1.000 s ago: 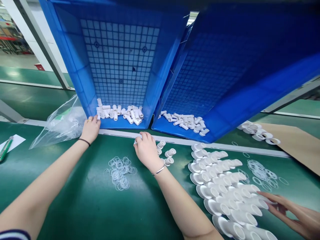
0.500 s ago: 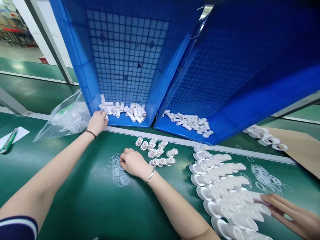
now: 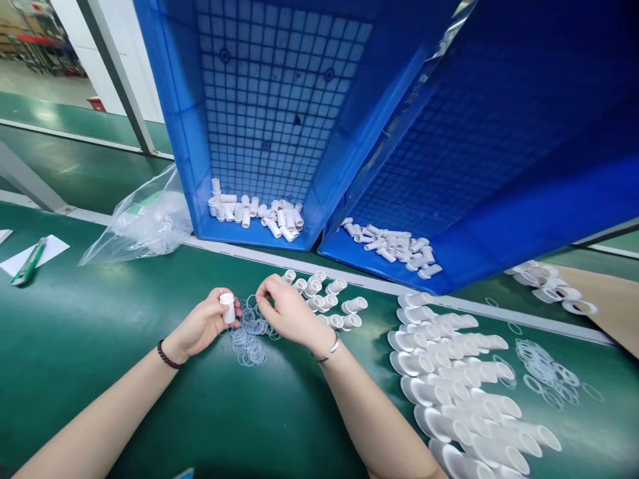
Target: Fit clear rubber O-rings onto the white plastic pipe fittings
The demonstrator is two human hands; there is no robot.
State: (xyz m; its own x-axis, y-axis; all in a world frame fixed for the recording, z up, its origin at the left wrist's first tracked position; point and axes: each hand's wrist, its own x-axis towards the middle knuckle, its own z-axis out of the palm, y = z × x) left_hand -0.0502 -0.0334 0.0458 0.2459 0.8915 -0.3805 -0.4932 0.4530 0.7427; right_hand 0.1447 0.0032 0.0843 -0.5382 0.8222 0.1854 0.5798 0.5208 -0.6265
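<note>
My left hand (image 3: 202,326) holds a small white plastic tube (image 3: 228,308) upright between thumb and fingers. My right hand (image 3: 285,310) is beside it, fingers pinched over a pile of thin clear rubber rings (image 3: 249,334) on the green table; what the pinch holds is too small to name. Just right of my right hand stands a cluster of short white tubes (image 3: 327,301). More such tubes lie at the bottom of two tilted blue crates (image 3: 259,86), the left one's heap (image 3: 257,214) and the right one's heap (image 3: 394,247).
Rows of larger white flared fittings (image 3: 449,372) lie on the right of the table, with more clear rings (image 3: 546,369) beyond them. A clear plastic bag (image 3: 144,223) sits at the left crate's side. A green-handled knife on paper (image 3: 30,258) lies far left. Cardboard (image 3: 609,303) is at the right.
My left hand came back from the left crate with a white tube in it. My right hand moved over the ring pile. Another person's hand at lower right is out of view now.
</note>
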